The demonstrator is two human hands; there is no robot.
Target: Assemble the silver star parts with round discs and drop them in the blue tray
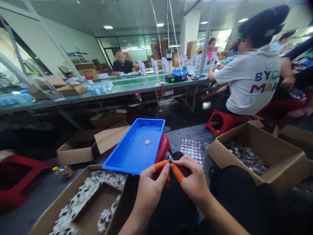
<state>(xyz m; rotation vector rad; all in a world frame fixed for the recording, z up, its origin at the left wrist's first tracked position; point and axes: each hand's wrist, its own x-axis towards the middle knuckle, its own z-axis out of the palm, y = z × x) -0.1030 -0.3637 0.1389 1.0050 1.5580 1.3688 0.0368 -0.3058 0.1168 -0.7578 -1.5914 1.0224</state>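
My left hand (153, 186) and my right hand (192, 174) meet above my lap, orange covers on some of their fingers. Pinched between the fingertips of both is a small shiny round piece (170, 157) with a bluish edge; the fingers hide part of it. Just beyond them, a shallow blue tray (129, 153) rests on a red stool (165, 147). A small star-shaped metal part (147, 142) with a thin wire lies in that tray. At lower left, a cardboard box (58, 204) holds many white parts (80, 192) with dark round centres.
Right of my knees stands a cardboard box (281, 156) of small metallic parts. A clear sheet of silvery pieces (192, 150) lies beside it. A co-worker in a white shirt (251, 78) sits on a red stool (222, 122). The green-topped workbench (132, 85) crosses ahead.
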